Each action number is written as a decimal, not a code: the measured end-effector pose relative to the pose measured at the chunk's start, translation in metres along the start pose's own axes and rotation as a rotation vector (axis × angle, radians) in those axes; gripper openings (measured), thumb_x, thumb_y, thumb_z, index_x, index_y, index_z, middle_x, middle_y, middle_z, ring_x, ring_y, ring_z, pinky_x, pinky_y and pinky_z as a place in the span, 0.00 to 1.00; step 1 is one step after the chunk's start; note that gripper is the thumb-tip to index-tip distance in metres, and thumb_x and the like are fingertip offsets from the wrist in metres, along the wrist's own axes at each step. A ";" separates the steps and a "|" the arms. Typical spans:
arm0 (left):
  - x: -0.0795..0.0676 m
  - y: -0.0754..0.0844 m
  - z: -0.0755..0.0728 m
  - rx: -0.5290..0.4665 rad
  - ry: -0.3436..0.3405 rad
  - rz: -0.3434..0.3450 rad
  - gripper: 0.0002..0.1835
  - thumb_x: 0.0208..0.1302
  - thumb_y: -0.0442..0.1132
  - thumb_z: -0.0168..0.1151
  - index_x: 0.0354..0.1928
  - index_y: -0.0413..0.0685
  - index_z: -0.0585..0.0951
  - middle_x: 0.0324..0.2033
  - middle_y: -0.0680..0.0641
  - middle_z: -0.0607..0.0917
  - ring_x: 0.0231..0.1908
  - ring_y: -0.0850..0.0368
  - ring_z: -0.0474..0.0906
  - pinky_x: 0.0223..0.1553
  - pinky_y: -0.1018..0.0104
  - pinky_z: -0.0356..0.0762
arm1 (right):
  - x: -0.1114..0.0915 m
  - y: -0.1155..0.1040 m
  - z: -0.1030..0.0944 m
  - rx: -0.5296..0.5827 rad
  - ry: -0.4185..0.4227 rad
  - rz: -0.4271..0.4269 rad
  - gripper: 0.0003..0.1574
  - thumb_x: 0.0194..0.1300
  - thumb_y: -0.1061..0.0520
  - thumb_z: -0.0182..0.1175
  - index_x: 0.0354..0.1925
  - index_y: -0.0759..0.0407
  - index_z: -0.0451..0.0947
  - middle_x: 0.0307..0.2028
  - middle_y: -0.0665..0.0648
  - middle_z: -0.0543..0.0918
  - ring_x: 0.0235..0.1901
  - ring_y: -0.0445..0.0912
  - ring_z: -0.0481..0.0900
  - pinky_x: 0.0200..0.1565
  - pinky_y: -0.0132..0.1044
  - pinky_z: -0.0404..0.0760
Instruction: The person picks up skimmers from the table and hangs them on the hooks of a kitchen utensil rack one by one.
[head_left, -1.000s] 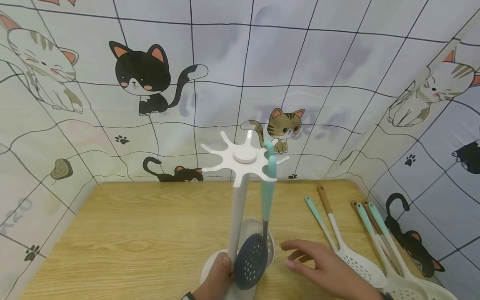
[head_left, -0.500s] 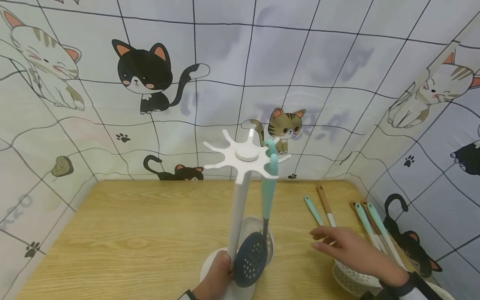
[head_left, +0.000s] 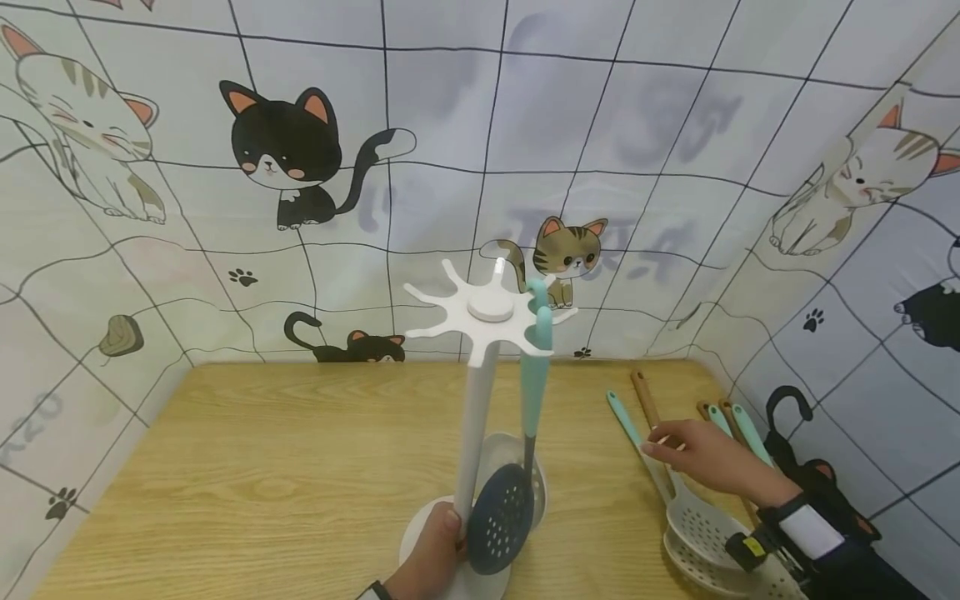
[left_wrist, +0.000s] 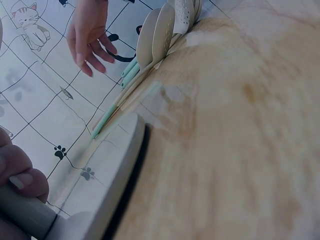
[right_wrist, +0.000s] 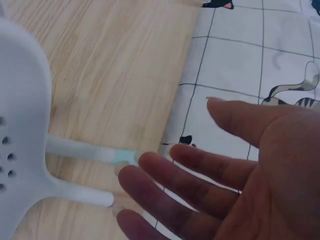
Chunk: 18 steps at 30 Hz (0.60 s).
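My left hand (head_left: 429,554) grips the lower pole of a white utensil stand (head_left: 491,321) with hooks spread round its top; in the left wrist view its base (left_wrist: 112,165) shows. From one hook hangs a skimmer (head_left: 501,521) with a teal handle and a dark, perforated head. A pale, holed utensil head (head_left: 542,492) is partly hidden behind it. My right hand (head_left: 708,457) hovers over the handles of utensils lying at the right, fingers loosely extended. Nearest are a teal-handled utensil (head_left: 624,417) and a brown-handled slotted turner (head_left: 697,517). The right wrist view shows no grasp.
More utensils with teal and brown handles (head_left: 750,429) lie farther right, partly covered by the right arm. The wooden tabletop (head_left: 262,467) ends at a cat-patterned cloth wall (head_left: 450,100) behind and on the right.
My right hand has moved right and away from the stand, and is now above the loose utensils. The left hand and the stand stay put.
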<state>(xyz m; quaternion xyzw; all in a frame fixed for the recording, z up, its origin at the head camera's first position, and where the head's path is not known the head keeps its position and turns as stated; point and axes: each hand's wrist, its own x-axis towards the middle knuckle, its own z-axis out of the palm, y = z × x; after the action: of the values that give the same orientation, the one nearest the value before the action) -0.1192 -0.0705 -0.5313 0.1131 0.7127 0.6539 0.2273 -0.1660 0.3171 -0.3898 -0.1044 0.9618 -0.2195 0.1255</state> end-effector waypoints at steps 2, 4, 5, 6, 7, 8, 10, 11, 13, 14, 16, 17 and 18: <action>-0.001 0.001 0.001 -0.027 0.014 -0.078 0.29 0.75 0.61 0.13 0.48 0.43 0.57 0.41 0.44 0.67 0.43 0.53 0.68 0.48 0.56 0.78 | 0.003 0.005 -0.001 0.013 -0.012 0.051 0.29 0.74 0.45 0.58 0.56 0.69 0.78 0.44 0.61 0.88 0.35 0.48 0.85 0.34 0.39 0.82; -0.001 0.003 0.002 -0.038 0.025 -0.123 0.28 0.75 0.61 0.16 0.50 0.43 0.56 0.43 0.43 0.66 0.46 0.52 0.68 0.51 0.53 0.77 | 0.005 0.011 -0.001 0.017 -0.017 0.089 0.28 0.74 0.46 0.58 0.55 0.71 0.78 0.43 0.63 0.87 0.32 0.49 0.85 0.31 0.39 0.81; -0.001 0.003 0.002 -0.036 0.025 -0.115 0.28 0.75 0.60 0.16 0.50 0.43 0.56 0.43 0.43 0.65 0.46 0.51 0.67 0.50 0.54 0.76 | 0.006 0.014 -0.001 0.017 -0.017 0.109 0.28 0.74 0.47 0.58 0.55 0.71 0.78 0.42 0.63 0.87 0.31 0.48 0.85 0.30 0.39 0.81; -0.001 0.004 0.002 -0.032 0.025 -0.110 0.28 0.75 0.60 0.17 0.50 0.42 0.56 0.44 0.43 0.65 0.46 0.51 0.66 0.50 0.57 0.74 | 0.007 0.017 -0.001 0.017 -0.020 0.127 0.27 0.74 0.47 0.58 0.54 0.71 0.78 0.40 0.62 0.87 0.29 0.48 0.84 0.29 0.39 0.80; 0.000 0.004 0.002 -0.032 0.023 -0.102 0.28 0.75 0.60 0.17 0.50 0.42 0.56 0.44 0.43 0.64 0.46 0.51 0.66 0.49 0.59 0.73 | 0.008 0.020 -0.001 0.017 -0.022 0.149 0.27 0.74 0.47 0.58 0.53 0.71 0.78 0.36 0.61 0.87 0.27 0.47 0.82 0.28 0.39 0.78; 0.000 0.005 0.002 -0.031 0.022 -0.100 0.28 0.74 0.60 0.17 0.51 0.42 0.56 0.44 0.43 0.64 0.46 0.51 0.65 0.49 0.61 0.71 | 0.009 0.022 0.000 0.016 -0.025 0.163 0.26 0.74 0.48 0.58 0.52 0.71 0.78 0.33 0.59 0.86 0.25 0.46 0.80 0.26 0.38 0.77; 0.000 0.005 0.002 -0.028 0.019 -0.091 0.29 0.74 0.60 0.16 0.50 0.42 0.56 0.44 0.43 0.64 0.46 0.51 0.65 0.48 0.62 0.70 | 0.011 0.028 0.002 0.014 -0.031 0.189 0.26 0.74 0.48 0.59 0.51 0.72 0.79 0.24 0.55 0.81 0.20 0.44 0.75 0.24 0.37 0.73; 0.000 0.004 0.001 -0.027 0.015 -0.086 0.29 0.74 0.60 0.15 0.50 0.42 0.56 0.44 0.43 0.64 0.46 0.51 0.65 0.48 0.62 0.70 | 0.012 0.030 0.004 0.018 -0.032 0.208 0.26 0.73 0.48 0.59 0.51 0.71 0.79 0.21 0.53 0.78 0.18 0.43 0.72 0.23 0.37 0.72; 0.000 0.004 0.001 -0.033 0.013 -0.092 0.30 0.73 0.61 0.15 0.50 0.42 0.56 0.44 0.43 0.64 0.46 0.51 0.65 0.49 0.60 0.72 | 0.014 0.036 0.007 0.023 -0.036 0.230 0.24 0.73 0.49 0.59 0.49 0.71 0.80 0.16 0.51 0.72 0.15 0.41 0.66 0.21 0.35 0.69; 0.000 0.003 0.001 -0.032 0.013 -0.087 0.30 0.73 0.61 0.14 0.50 0.42 0.56 0.44 0.43 0.64 0.46 0.51 0.66 0.49 0.59 0.73 | 0.014 0.038 0.009 0.022 -0.036 0.234 0.24 0.73 0.49 0.59 0.49 0.71 0.80 0.16 0.49 0.70 0.15 0.41 0.65 0.21 0.35 0.68; 0.000 0.003 0.000 -0.031 0.013 -0.081 0.30 0.73 0.61 0.14 0.49 0.41 0.56 0.43 0.44 0.64 0.46 0.51 0.66 0.49 0.58 0.74 | 0.016 0.044 0.013 0.027 -0.034 0.244 0.24 0.73 0.50 0.59 0.48 0.72 0.80 0.15 0.48 0.68 0.14 0.40 0.63 0.20 0.34 0.67; 0.000 0.003 0.000 -0.029 0.012 -0.076 0.30 0.74 0.61 0.14 0.49 0.42 0.56 0.42 0.44 0.64 0.45 0.52 0.66 0.48 0.58 0.74 | 0.016 0.046 0.016 0.030 -0.032 0.244 0.24 0.73 0.50 0.59 0.49 0.72 0.79 0.15 0.48 0.67 0.14 0.40 0.63 0.20 0.34 0.67; 0.000 0.003 0.000 -0.027 0.010 -0.066 0.29 0.74 0.61 0.14 0.47 0.42 0.57 0.41 0.45 0.64 0.43 0.52 0.65 0.47 0.60 0.73 | 0.016 0.048 0.018 0.029 -0.032 0.246 0.25 0.73 0.50 0.59 0.49 0.73 0.79 0.15 0.48 0.67 0.14 0.40 0.63 0.20 0.34 0.66</action>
<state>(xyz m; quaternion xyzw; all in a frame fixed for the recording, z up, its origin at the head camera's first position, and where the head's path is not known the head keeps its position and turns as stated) -0.1193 -0.0700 -0.5280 0.0832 0.7082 0.6563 0.2466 -0.1833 0.3477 -0.4299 0.0129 0.9621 -0.2145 0.1681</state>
